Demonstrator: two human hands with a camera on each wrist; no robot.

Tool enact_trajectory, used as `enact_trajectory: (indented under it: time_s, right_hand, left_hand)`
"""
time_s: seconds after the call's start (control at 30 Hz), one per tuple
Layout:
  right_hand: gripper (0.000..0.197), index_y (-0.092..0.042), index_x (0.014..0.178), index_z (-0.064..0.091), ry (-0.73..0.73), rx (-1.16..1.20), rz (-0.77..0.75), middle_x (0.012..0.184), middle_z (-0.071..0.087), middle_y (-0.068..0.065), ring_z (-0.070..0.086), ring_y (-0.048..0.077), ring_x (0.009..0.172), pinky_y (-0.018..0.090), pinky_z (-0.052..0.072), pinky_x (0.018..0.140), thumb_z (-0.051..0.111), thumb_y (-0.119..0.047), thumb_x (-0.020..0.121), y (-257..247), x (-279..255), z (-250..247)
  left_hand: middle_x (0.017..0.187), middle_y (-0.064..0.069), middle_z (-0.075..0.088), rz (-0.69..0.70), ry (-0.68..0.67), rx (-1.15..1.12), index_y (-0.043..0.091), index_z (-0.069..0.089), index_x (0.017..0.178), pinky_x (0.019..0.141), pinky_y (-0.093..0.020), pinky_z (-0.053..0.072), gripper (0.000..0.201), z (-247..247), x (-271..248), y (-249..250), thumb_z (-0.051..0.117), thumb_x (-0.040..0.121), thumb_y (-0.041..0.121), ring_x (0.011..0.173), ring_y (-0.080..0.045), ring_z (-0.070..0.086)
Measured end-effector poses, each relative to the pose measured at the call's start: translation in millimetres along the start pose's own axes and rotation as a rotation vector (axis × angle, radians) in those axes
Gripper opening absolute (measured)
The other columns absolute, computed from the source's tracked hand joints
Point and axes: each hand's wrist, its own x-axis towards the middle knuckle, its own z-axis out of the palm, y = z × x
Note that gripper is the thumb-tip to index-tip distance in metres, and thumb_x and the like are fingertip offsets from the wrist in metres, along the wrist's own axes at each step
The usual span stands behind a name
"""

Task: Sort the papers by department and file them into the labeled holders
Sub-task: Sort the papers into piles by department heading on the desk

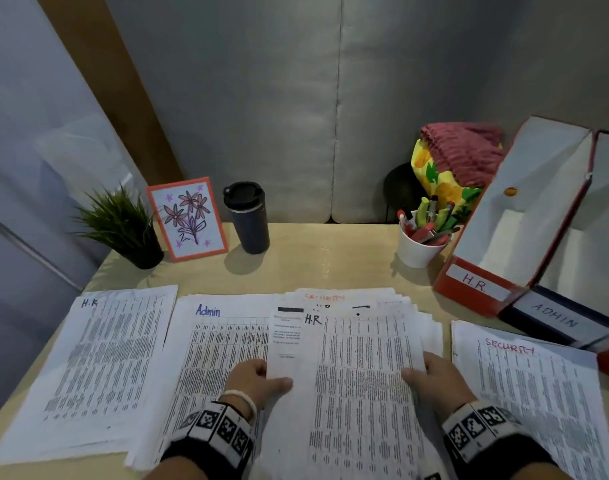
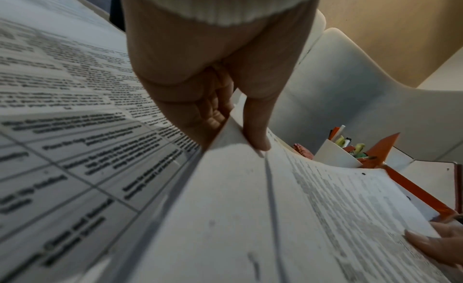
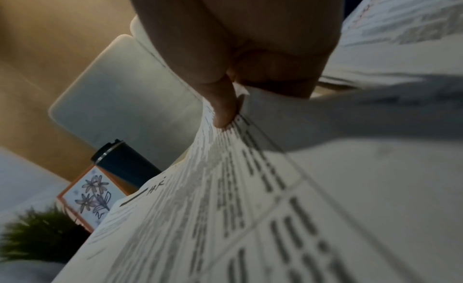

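Note:
In the head view both hands hold one thick stack of printed papers (image 1: 358, 362) above the middle of the table, and its top sheet is marked "H.R". My left hand (image 1: 261, 375) pinches the stack's left edge (image 2: 250, 208), thumb (image 2: 255, 133) on top and fingers beneath. My right hand (image 1: 431, 375) pinches the right edge (image 3: 275, 208) under its thumb (image 3: 225, 109). Sorted piles lie flat: H.R pile (image 1: 98, 358) at left, Admin pile (image 1: 209, 344) beside it, Security pile (image 1: 531, 403) at right. The red H.R holder (image 1: 476, 282) and dark ADMIN holder (image 1: 555, 320) stand at back right.
Along the back of the table (image 1: 330, 258) stand a potted plant (image 1: 123, 226), a framed flower drawing (image 1: 188, 220), a dark tumbler (image 1: 247, 220) and a white cup of pens (image 1: 420, 244). A colourful bag (image 1: 452, 168) sits behind the cup.

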Motion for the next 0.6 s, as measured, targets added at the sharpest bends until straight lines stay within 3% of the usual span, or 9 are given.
enact_trajectory:
  time_s: [0.07, 0.17, 0.23, 0.3, 0.37, 0.43, 0.5, 0.53, 0.6]
  right_hand:
    - [0.02, -0.008, 0.109, 0.061, 0.052, 0.017, -0.018, 0.108, 0.066, 0.009, 0.061, 0.026, 0.1, 0.04, 0.049, 0.091, 0.056, -0.013, 0.09, 0, -2, -9]
    - [0.019, -0.006, 0.109, 0.061, 0.165, 0.117, 0.044, 0.102, 0.064, 0.011, 0.058, 0.027, 0.094, 0.039, 0.047, 0.09, 0.051, -0.011, 0.093, 5, 0, -32]
    - [0.018, -0.007, 0.108, 0.06, 0.237, 0.174, 0.095, 0.101, 0.061, 0.011, 0.055, 0.026, 0.094, 0.038, 0.044, 0.092, 0.048, -0.014, 0.095, 13, 2, -50]
    - [0.02, -0.006, 0.109, 0.059, 0.292, 0.254, 0.105, 0.108, 0.062, 0.012, 0.056, 0.028, 0.097, 0.037, 0.042, 0.093, 0.046, -0.014, 0.096, 17, 1, -65]
    - [0.019, -0.003, 0.108, 0.057, 0.306, 0.327, 0.13, 0.107, 0.059, 0.01, 0.052, 0.026, 0.092, 0.032, 0.039, 0.087, 0.043, -0.01, 0.098, 18, -1, -75]
    - [0.022, 0.001, 0.11, 0.058, 0.313, 0.354, 0.148, 0.106, 0.061, 0.012, 0.052, 0.024, 0.089, 0.032, 0.038, 0.088, 0.045, -0.009, 0.096, 17, -1, -76]
    - [0.026, -0.002, 0.111, 0.062, 0.276, 0.405, 0.146, 0.104, 0.067, 0.014, 0.062, 0.029, 0.09, 0.044, 0.045, 0.094, 0.046, -0.007, 0.092, 17, 2, -69]
    - [0.027, -0.005, 0.107, 0.063, 0.235, 0.416, 0.149, 0.099, 0.069, 0.015, 0.065, 0.032, 0.087, 0.05, 0.05, 0.089, 0.045, -0.002, 0.088, 14, 2, -65]
    - [0.03, -0.008, 0.097, 0.062, 0.148, 0.418, 0.137, 0.087, 0.069, 0.016, 0.067, 0.031, 0.075, 0.043, 0.059, 0.066, 0.042, 0.01, 0.084, 3, -2, -51]
  left_hand:
    - [0.06, 0.008, 0.052, -0.013, 0.02, 0.011, 0.019, 0.051, 0.064, 0.05, -0.017, 0.041, 0.03, 0, -1, -2, 0.08, 0.07, 0.021, 0.055, -0.007, 0.05]
    - [0.085, -0.003, 0.06, -0.071, 0.051, -0.023, 0.017, 0.05, 0.087, 0.07, -0.025, 0.049, 0.038, 0, 2, -6, 0.082, 0.067, 0.021, 0.079, -0.019, 0.059]
    - [0.096, -0.007, 0.06, -0.075, 0.063, -0.057, 0.016, 0.05, 0.097, 0.072, -0.027, 0.05, 0.041, 0, 4, -10, 0.08, 0.069, 0.018, 0.086, -0.023, 0.059]
    - [0.091, -0.008, 0.063, -0.055, 0.069, -0.095, 0.01, 0.054, 0.1, 0.068, -0.028, 0.051, 0.037, 1, 5, -13, 0.077, 0.072, 0.013, 0.079, -0.023, 0.061]
    - [0.078, -0.004, 0.064, -0.026, 0.08, -0.112, 0.009, 0.056, 0.104, 0.062, -0.028, 0.05, 0.034, 2, 6, -15, 0.073, 0.075, 0.011, 0.068, -0.02, 0.06]
    - [0.078, -0.002, 0.064, -0.007, 0.099, -0.104, 0.013, 0.057, 0.104, 0.065, -0.03, 0.053, 0.029, 2, 7, -14, 0.069, 0.078, 0.014, 0.069, -0.02, 0.062]
    - [0.083, -0.002, 0.065, 0.011, 0.107, -0.095, 0.015, 0.058, 0.101, 0.069, -0.032, 0.054, 0.022, 2, 8, -14, 0.067, 0.081, 0.022, 0.072, -0.019, 0.062]
    - [0.082, 0.0, 0.064, 0.027, 0.104, -0.087, 0.016, 0.059, 0.097, 0.067, -0.03, 0.053, 0.019, 2, 7, -13, 0.066, 0.083, 0.027, 0.07, -0.017, 0.06]
    - [0.07, 0.003, 0.057, 0.061, 0.061, -0.095, 0.017, 0.057, 0.081, 0.059, -0.025, 0.047, 0.022, 2, 5, -10, 0.063, 0.085, 0.038, 0.062, -0.013, 0.053]
